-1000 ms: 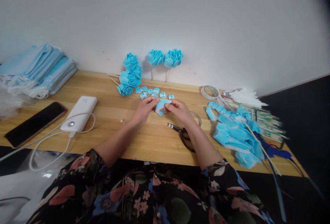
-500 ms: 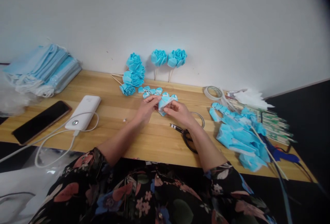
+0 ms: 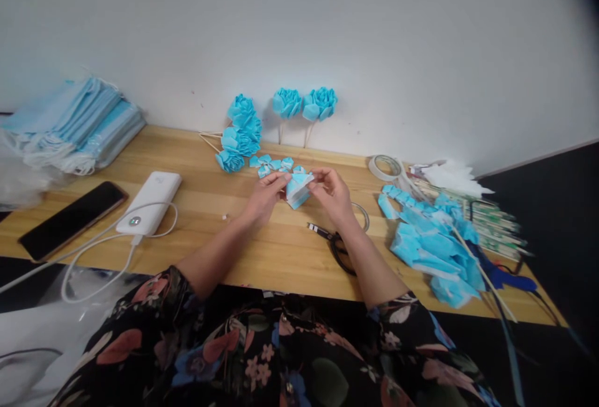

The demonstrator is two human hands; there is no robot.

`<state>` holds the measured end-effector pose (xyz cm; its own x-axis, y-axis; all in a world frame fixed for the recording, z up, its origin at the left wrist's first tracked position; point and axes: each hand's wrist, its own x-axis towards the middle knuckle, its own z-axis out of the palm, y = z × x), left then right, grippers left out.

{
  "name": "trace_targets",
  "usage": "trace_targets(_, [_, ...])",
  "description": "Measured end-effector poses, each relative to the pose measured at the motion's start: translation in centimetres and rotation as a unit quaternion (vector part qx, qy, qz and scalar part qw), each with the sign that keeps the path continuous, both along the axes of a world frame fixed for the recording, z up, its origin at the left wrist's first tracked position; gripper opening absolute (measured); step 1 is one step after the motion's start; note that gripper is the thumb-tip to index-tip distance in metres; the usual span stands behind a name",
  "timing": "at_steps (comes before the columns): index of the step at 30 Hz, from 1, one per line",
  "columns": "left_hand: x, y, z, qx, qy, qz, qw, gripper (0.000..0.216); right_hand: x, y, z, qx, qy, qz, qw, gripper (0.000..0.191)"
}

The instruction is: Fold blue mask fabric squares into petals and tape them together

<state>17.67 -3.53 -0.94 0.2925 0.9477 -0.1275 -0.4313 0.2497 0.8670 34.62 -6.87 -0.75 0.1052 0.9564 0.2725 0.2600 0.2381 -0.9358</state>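
Note:
Between my hands, above the middle of the wooden table (image 3: 262,263), is a folded piece of thin blue and white sheet (image 3: 297,192). My left hand (image 3: 267,197) pinches its left side with thumb and fingers. On the other side, my right hand (image 3: 333,193) is closed on the right corner of the piece. Just behind the hands lie several small folded blue petals (image 3: 266,165), some hidden by the piece. Further back, several blue flowers (image 3: 241,135) on thin sticks lie on the table, and two blue flowers (image 3: 320,105) lean against the wall.
Scissors (image 3: 340,251) lie by my right forearm. To the right are a tape roll (image 3: 385,168), blue sheet pieces (image 3: 416,248), and a blue-handled tool (image 3: 510,279). On the left are stacked face masks (image 3: 88,123), a phone (image 3: 72,220), and a cabled power bank (image 3: 154,204).
My right hand has moved slightly up and right to the corner of the piece. More of the piece's white face now shows. My left hand keeps its pinch.

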Motion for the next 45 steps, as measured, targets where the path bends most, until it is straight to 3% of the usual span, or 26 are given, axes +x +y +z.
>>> trace_targets(3, [0.0, 0.0, -0.2, -0.006, -0.007, 0.004, 1.0, 0.037, 0.0, -0.3, 0.3, 0.137, -0.131, -0.059, 0.98, 0.026])
trace_targets(6, [0.1, 0.1, -0.5, -0.008, -0.011, 0.001, 1.0, 0.039, 0.0, -0.4, 0.5, 0.229, -0.237, -0.04, 0.943, 0.02])
trace_targets(18, [0.2, 0.1, -0.8, -0.011, 0.007, -0.024, 1.0, 0.039, 0.2, -0.2, -0.2, 0.245, -0.286, -0.028, 0.926, 0.013])
trace_targets(22, [0.2, 0.3, -0.8, -0.018, 0.002, 0.001, 1.0, 0.036, 0.2, -0.2, -0.2, 0.242, -0.293, -0.023, 0.925, 0.015])
trace_targets(28, [0.1, 0.4, -0.4, -0.018, -0.03, 0.043, 0.998, 0.038, -0.4, -0.6, 0.3, 0.259, -0.267, -0.083, 0.924, 0.01])
trace_targets(32, [0.1, 0.3, -0.6, -0.006, -0.034, 0.053, 0.998, 0.035, -0.8, -0.7, 0.0, 0.252, -0.282, -0.09, 0.921, 0.008])
trace_targets(35, [0.1, 0.2, -0.7, 0.004, -0.039, 0.045, 0.998, 0.035, -0.9, -0.6, -0.3, 0.225, -0.238, -0.087, 0.941, 0.012])
trace_targets(39, [0.2, 0.2, -0.8, 0.01, -0.037, 0.042, 0.998, 0.037, -0.9, -0.5, -0.5, 0.087, -0.052, -0.04, 0.994, 0.019])
trace_targets(42, [0.2, 0.2, -0.9, 0.006, -0.033, 0.051, 0.998, 0.038, -1.0, -0.3, -0.6, 0.006, 0.078, -0.038, 0.996, 0.026])
trace_targets(45, [0.2, 0.3, -0.9, 0.005, -0.037, 0.053, 0.998, 0.039, -1.3, -0.3, -0.5, -0.023, 0.12, -0.036, 0.992, 0.028])
